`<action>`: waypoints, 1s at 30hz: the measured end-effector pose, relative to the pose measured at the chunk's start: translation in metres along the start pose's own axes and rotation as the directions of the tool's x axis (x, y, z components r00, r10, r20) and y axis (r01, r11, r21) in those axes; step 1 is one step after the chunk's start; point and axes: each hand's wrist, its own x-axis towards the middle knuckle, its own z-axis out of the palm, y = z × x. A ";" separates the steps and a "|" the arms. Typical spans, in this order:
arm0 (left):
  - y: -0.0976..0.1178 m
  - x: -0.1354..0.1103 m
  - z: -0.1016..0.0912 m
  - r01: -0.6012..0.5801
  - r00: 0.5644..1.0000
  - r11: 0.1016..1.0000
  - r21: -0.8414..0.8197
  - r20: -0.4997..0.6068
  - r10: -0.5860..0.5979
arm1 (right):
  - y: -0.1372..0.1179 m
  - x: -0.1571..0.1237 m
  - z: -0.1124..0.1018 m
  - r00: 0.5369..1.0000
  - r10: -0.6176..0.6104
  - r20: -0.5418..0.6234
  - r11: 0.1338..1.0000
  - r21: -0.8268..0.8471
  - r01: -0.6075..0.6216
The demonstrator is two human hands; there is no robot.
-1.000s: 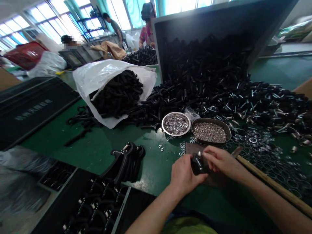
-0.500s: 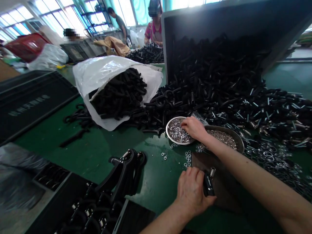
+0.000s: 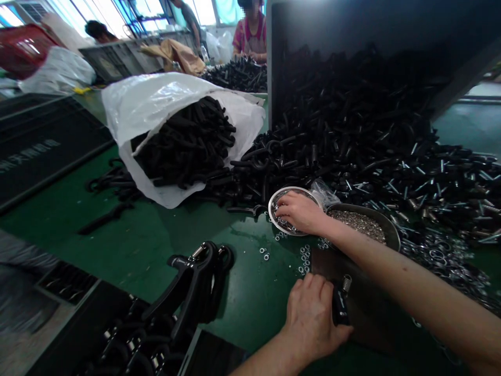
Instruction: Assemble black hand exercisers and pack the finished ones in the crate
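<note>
My left hand (image 3: 312, 312) is closed round a black part (image 3: 338, 307) with a small metal spring at its top, held upright on a dark board (image 3: 364, 303) near the table's front. My right hand (image 3: 298, 211) reaches into a round metal dish of small silver washers (image 3: 278, 221), fingers curled down among them; what they pinch is hidden. An oval metal dish of tiny silver pieces (image 3: 362, 220) sits just right of it, partly behind my right forearm.
A huge heap of black parts (image 3: 352, 136) spills from a tipped dark crate at the back. A white plastic bag of black handles (image 3: 183, 141) lies left of it. Finished black grips (image 3: 195, 282) stack over a tray at front left. Loose washers (image 3: 303, 256) dot the green table. People work beyond.
My right hand left the black part, reached to the washer dish and has sunk deeper into it. My left hand kept hold of the part. The view shifted slightly downward.
</note>
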 end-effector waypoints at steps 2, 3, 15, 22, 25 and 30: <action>-0.001 0.000 0.001 0.000 1.000 1.000 -0.001 -0.004 0.000 | -0.001 0.003 0.003 0.998 -0.053 0.026 0.998 -0.023 0.054; -0.001 0.000 0.002 0.000 1.000 1.000 -0.001 -0.006 0.000 | 0.000 0.003 0.004 0.999 -0.039 0.025 0.998 -0.054 0.041; 0.000 0.001 -0.001 0.016 1.000 1.000 0.005 0.008 -0.016 | -0.014 0.006 0.006 0.999 0.034 -0.034 0.999 -0.034 -0.035; 0.000 -0.001 0.002 0.020 1.000 1.000 0.011 0.006 -0.020 | -0.001 0.012 0.002 0.991 0.136 -0.014 0.979 -0.151 -0.136; -0.001 -0.001 0.003 0.029 1.000 1.000 0.009 -0.005 -0.029 | 0.011 0.003 -0.004 0.966 0.247 -0.079 0.960 -0.116 -0.255; -0.002 -0.001 0.002 0.019 1.000 1.000 0.010 0.012 -0.019 | 0.005 -0.001 -0.002 0.971 0.226 -0.080 0.972 0.081 -0.219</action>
